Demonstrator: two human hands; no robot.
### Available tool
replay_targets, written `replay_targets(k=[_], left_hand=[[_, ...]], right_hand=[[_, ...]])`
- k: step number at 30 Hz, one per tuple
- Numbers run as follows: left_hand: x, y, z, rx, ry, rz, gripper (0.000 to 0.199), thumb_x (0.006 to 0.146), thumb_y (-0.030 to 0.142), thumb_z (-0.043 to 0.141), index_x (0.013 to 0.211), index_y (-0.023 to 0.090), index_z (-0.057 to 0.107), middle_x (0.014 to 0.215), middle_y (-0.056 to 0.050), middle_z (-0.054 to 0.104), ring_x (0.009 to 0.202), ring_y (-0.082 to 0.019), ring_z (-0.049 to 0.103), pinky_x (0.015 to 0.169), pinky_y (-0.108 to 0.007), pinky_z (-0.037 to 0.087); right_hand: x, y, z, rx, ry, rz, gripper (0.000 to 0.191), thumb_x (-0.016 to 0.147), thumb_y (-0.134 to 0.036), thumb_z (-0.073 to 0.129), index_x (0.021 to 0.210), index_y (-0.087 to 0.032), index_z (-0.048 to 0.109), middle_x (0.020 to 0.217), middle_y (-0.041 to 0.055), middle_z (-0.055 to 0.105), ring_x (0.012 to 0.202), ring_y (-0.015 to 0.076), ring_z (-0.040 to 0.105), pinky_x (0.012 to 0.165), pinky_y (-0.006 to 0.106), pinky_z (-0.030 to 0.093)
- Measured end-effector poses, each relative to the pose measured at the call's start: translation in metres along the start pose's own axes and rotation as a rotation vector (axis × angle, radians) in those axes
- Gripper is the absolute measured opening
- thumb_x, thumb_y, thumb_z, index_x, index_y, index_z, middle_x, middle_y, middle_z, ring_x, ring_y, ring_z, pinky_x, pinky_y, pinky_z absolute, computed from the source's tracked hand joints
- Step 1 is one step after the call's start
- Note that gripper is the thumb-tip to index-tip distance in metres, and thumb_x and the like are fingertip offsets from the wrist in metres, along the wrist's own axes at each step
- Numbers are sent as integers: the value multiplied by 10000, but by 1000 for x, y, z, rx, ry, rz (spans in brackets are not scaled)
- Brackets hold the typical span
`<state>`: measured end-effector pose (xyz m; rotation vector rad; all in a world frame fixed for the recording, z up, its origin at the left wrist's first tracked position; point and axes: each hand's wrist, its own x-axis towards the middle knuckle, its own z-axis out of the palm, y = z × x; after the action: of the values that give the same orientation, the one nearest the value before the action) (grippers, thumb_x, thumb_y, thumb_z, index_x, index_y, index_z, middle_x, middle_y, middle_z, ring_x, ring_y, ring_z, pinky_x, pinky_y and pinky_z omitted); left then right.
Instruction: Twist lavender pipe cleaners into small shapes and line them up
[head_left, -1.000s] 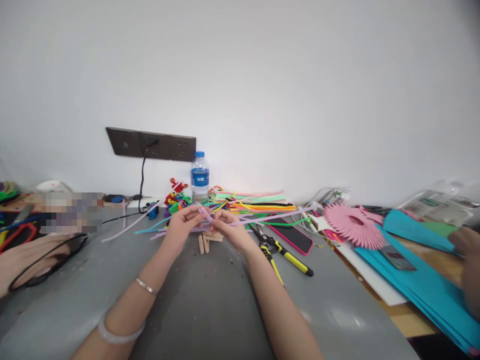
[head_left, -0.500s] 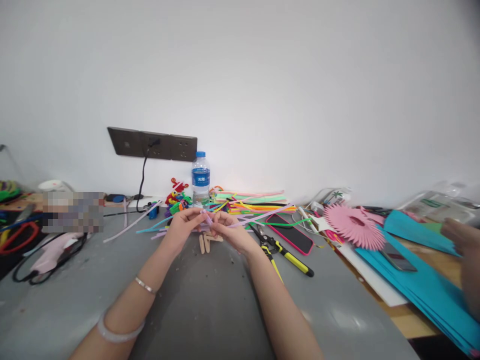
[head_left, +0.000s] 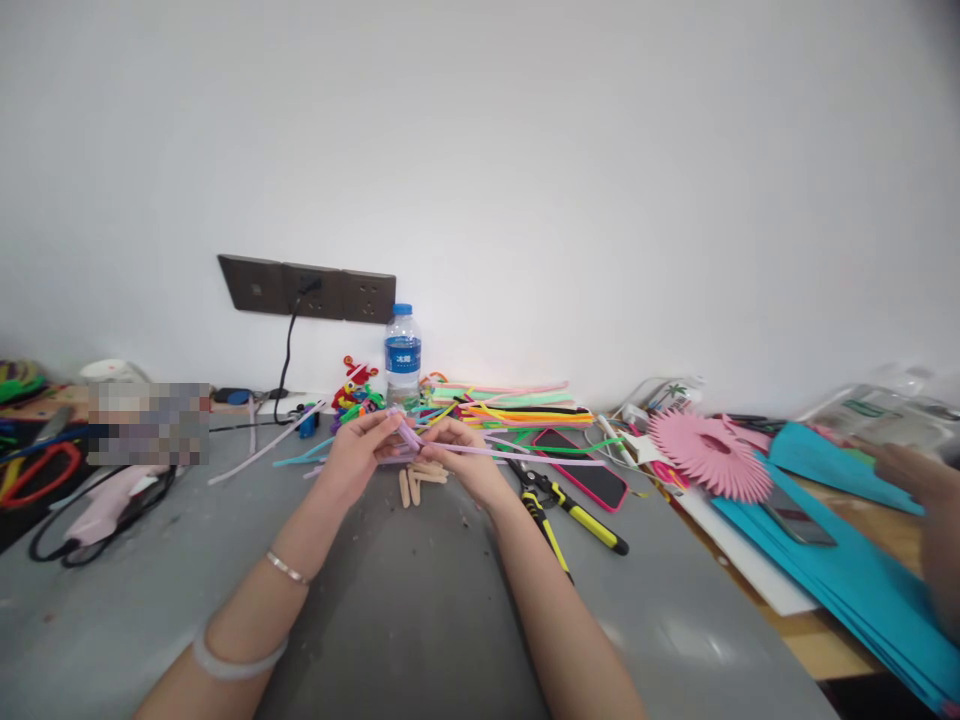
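My left hand [head_left: 363,455] pinches one side of a lilac pipe cleaner [head_left: 407,436], folded or wound into a small bundle. The fingertips of my right hand [head_left: 463,462] close on the bundle's other side. A long lilac tail runs from there to the right, past the hand and over the pliers and phone. Both hands are raised a little above the grey table. Short wooden sticks [head_left: 412,486] lie just below my fingers. Behind the hands stand a water bottle [head_left: 403,356] and a colourful pipe cleaner figure [head_left: 354,385].
Yellow-handled pliers [head_left: 577,517] and a pink-cased phone [head_left: 592,472] lie right of my hands. Loose pipe cleaners [head_left: 525,413] pile against the wall. A pink glue gun [head_left: 105,508] with its cord lies left. Blue sheets [head_left: 832,590] and another person's blurred hand [head_left: 911,480] are at right.
The lilac tail has swung down from slanting up and right to nearly level. The bundle between my fingers has turned and shows more. The other person's hand has shifted slightly left.
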<state>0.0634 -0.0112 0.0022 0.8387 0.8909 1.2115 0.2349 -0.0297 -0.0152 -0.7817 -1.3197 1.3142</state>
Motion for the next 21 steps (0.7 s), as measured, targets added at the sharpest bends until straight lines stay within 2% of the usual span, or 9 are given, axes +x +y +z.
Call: replay_targets(k=[4, 10, 17, 21], left_hand=[[1, -2, 0, 10, -15, 15, 331, 511, 369, 882, 728, 148, 762, 754, -57, 761, 579, -118, 635, 522, -192, 475], [1, -3, -3, 61, -120, -11, 312, 560, 378, 863, 742, 146, 762, 726, -58, 754, 572, -134, 649, 544, -218, 504], [-1, 1, -4, 94, -160, 2, 313, 588, 402, 850, 743, 145, 761, 719, -52, 746, 579, -131, 651, 562, -220, 513], [-2, 1, -2, 130, -183, -8, 339, 582, 427, 847, 726, 131, 765, 668, -60, 728, 537, -122, 623, 516, -205, 483]], right_hand=[[1, 4, -4, -65, 16, -16, 137, 690, -279, 777, 740, -183, 692, 725, 1, 680, 637, 124, 591, 633, 243, 464], [0, 1, -7, -14, -137, 39, 145, 735, -304, 748, 768, -179, 681, 732, 13, 699, 680, 144, 640, 667, 258, 482], [-1, 2, -8, 9, -158, 32, 154, 744, -298, 748, 775, -184, 650, 744, 17, 710, 710, 157, 670, 681, 266, 499], [-1, 2, -10, 30, -224, 59, 155, 754, -305, 743, 786, -180, 657, 783, 20, 702, 723, 152, 670, 708, 273, 508]])
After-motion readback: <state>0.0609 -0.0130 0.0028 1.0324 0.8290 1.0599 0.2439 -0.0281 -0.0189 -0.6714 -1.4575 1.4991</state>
